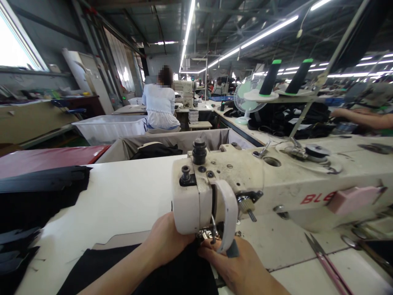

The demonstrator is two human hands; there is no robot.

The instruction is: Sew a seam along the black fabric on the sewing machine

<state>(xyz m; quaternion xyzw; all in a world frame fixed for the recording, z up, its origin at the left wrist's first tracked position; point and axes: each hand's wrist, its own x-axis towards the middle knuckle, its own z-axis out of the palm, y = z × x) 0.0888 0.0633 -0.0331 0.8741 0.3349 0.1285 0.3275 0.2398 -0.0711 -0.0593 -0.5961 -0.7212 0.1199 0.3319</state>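
A cream sewing machine [215,176] stands over the white table, its head in the middle of the view. Black fabric [181,272] lies under the needle area and spreads toward me. My left hand [168,237] rests on the fabric at the left of the machine head, its fingertips hidden behind the head. On the right, my right hand [229,258] is beside the presser foot, thumb and fingers closed together at the fabric's edge. A small dark grey piece [233,249] shows at its fingers.
Pink-handled scissors [327,264] lie on the right. Stacked black fabric pieces [39,196] are on the left. Beyond the table are a cloth-lined bin [196,141], a seated person [159,102], a green fan [247,96] and black thread cones [270,80]. Another person's arms [362,116] show at far right.
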